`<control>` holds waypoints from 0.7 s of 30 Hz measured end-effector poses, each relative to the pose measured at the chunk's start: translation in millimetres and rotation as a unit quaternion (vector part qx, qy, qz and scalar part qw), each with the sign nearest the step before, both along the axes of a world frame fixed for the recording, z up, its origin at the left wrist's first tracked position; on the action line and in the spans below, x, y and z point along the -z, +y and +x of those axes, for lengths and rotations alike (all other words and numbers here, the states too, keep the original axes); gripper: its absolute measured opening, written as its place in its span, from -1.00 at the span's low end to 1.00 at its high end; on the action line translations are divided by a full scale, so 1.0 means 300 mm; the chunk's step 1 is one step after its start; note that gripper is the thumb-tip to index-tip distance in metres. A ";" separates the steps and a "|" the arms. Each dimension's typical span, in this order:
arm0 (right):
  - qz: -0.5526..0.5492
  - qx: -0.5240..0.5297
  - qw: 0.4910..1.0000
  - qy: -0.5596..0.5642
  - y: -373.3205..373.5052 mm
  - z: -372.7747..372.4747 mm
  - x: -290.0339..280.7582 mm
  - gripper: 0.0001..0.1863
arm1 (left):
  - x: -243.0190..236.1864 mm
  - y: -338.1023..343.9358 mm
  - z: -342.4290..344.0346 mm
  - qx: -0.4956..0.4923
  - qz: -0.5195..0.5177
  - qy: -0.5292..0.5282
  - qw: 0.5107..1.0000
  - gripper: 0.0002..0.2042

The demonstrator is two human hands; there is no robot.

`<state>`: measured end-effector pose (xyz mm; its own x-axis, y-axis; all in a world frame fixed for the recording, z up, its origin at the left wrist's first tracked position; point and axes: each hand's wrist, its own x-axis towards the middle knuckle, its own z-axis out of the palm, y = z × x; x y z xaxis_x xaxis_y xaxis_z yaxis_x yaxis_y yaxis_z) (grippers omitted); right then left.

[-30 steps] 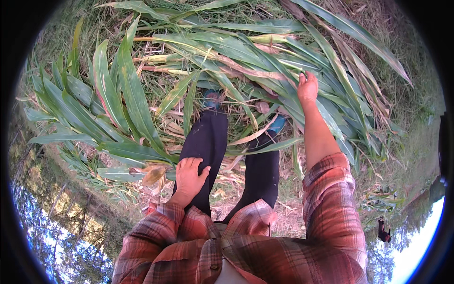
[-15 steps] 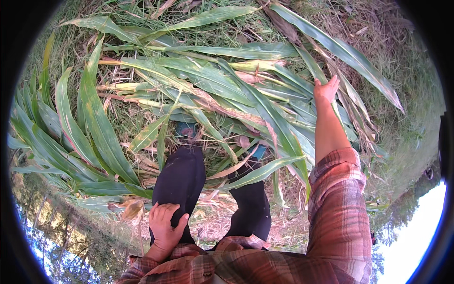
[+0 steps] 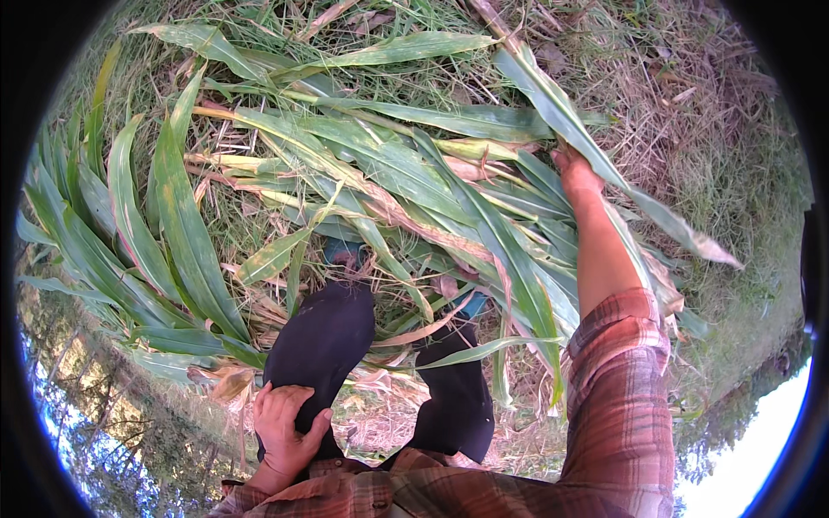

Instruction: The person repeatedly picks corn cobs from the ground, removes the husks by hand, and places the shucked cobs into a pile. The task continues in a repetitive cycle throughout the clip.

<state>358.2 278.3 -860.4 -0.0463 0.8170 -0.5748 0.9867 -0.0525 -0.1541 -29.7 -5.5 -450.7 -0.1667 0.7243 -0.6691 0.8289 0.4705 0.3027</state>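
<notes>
Corn stalks [image 3: 324, 140] lie heaped on the grass [image 3: 691, 155], their green leaves [image 3: 186, 216] partly yellowed and brown. The right hand [image 3: 580, 177] reaches among them beside a leaf [image 3: 553, 102]; how far it closes, and on what, I cannot tell. The left hand [image 3: 287, 432] rests loosely spread on the left leg [image 3: 324, 332], holding nothing.

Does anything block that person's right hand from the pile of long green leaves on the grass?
Nothing visible keeps the right hand from the leaf pile; it is already at the pile's right side. One long leaf crosses its fingertips, partly hiding them, so I can't tell what they hold.
</notes>
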 end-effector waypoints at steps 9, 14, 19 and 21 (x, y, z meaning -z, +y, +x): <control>0.017 -0.481 0.804 -0.350 -0.440 0.046 0.097 -0.56 | 0.034 -0.016 0.083 0.068 -0.025 -0.050 0.996 -0.68; -0.147 0.158 0.975 0.047 -0.409 -0.196 -0.276 -0.59 | 0.029 -0.072 0.103 0.079 -0.019 -0.026 0.996 -0.69; -0.022 0.155 0.985 0.066 -0.636 -0.194 -0.703 -0.67 | 0.038 -0.127 0.084 0.051 -0.053 0.006 0.997 -0.63; -0.015 0.134 0.990 0.051 -0.677 -0.223 -1.004 -0.67 | 0.039 -0.140 0.082 0.050 -0.065 0.024 0.996 -0.51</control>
